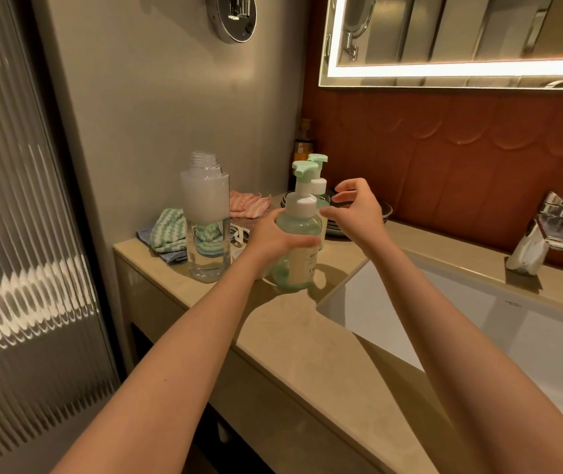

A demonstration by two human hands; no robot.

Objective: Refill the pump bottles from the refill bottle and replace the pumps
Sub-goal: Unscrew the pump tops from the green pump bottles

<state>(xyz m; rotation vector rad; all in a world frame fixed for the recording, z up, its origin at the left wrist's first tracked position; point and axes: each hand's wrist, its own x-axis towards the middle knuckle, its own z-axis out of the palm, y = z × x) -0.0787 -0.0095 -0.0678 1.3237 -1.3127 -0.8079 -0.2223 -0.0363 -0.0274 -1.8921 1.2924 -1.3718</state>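
Note:
A green pump bottle (298, 265) with a white collar and mint pump head stands on the beige counter (273, 323). My left hand (273, 236) grips its body. My right hand (355, 210) hovers just right of the collar, fingers spread and loosely curved, holding nothing. A second pump bottle (318, 184) with its pump on stands directly behind the first, mostly hidden. To the left, a tall clear refill bottle (205, 217) stands uncapped, with a little liquid at the bottom and a cloudy upper half.
Folded green and pink cloths (170, 230) lie behind the refill bottle by the wall. Dark stacked plates (384, 212) sit behind my right hand. A white sink (478, 323) opens to the right, with a chrome tap (543, 230) at its far side.

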